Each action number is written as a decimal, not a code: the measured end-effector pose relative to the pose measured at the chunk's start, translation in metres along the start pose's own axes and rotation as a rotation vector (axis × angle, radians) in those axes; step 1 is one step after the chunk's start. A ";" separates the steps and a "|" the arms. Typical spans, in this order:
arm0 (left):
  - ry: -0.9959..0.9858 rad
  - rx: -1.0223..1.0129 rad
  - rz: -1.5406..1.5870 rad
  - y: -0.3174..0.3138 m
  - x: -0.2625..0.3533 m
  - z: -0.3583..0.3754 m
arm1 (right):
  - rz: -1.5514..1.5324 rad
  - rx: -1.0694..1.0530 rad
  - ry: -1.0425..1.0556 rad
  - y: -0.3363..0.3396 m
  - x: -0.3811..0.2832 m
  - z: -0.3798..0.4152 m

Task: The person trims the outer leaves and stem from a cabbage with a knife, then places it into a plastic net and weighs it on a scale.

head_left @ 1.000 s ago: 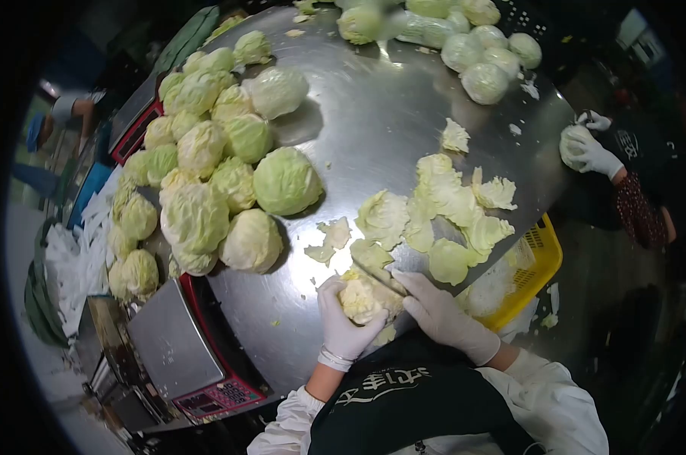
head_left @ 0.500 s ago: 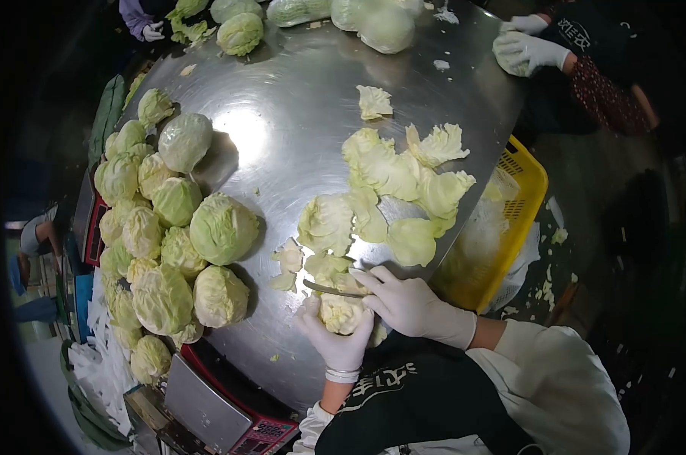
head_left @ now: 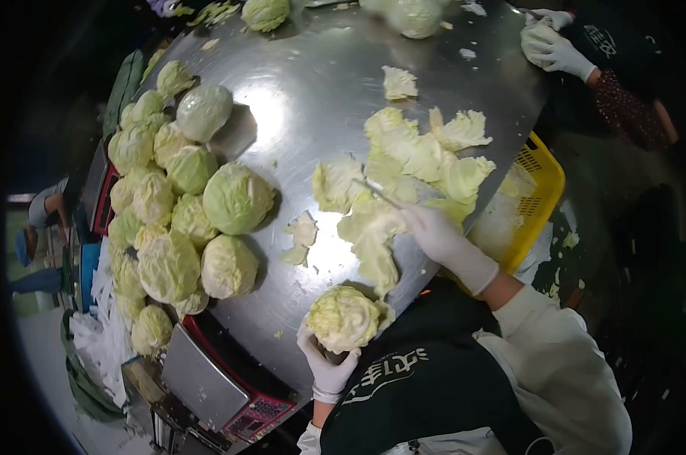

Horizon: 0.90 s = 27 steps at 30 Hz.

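My left hand (head_left: 328, 371), in a white glove, is wrapped round the near left side of a pale yellow-green cabbage (head_left: 343, 317) at the table's near edge. A loose leaf edge sticks out on the cabbage's right. My right hand (head_left: 445, 241), also gloved, grips a knife (head_left: 379, 195) whose thin blade points up and left over the loose cabbage leaves (head_left: 403, 163). The knife's handle is hidden in the fist. One long leaf (head_left: 375, 254) lies between the knife and the held cabbage. Small torn pieces (head_left: 301, 239) lie to the left.
A pile of cabbages (head_left: 168, 265) lies on the left of the metal table (head_left: 312, 98). A red scale (head_left: 206, 375) stands at the near left, a yellow crate (head_left: 544, 197) beyond the right edge. At the far right, a co-worker's gloved hands (head_left: 559, 53) hold a cabbage.
My right hand has lifted the knife off the cabbage and moved away over the leaves. The cabbage in my left hand is turned and more exposed. The whole view has shifted slightly.
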State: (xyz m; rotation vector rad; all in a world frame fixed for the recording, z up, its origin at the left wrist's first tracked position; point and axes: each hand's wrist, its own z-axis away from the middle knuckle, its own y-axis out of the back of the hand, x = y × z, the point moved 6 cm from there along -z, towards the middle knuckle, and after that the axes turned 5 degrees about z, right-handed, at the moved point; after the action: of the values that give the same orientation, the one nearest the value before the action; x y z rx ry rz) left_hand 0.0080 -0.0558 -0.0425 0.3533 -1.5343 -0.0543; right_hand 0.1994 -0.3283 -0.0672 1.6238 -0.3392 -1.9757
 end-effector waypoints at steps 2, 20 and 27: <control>0.223 0.122 0.527 0.009 -0.008 0.018 | 0.041 0.071 0.193 -0.001 -0.008 0.015; -0.178 -0.183 -0.535 -0.036 0.063 -0.029 | 0.123 -0.398 0.335 -0.036 -0.070 0.024; 0.053 -0.170 -0.324 0.021 0.036 0.002 | 0.293 -0.146 0.132 -0.001 -0.037 0.004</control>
State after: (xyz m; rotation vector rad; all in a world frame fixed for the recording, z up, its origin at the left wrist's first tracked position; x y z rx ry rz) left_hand 0.0038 -0.0451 -0.0017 0.4602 -1.3965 -0.4234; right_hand 0.1998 -0.3077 -0.0362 1.5076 -0.3510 -1.6286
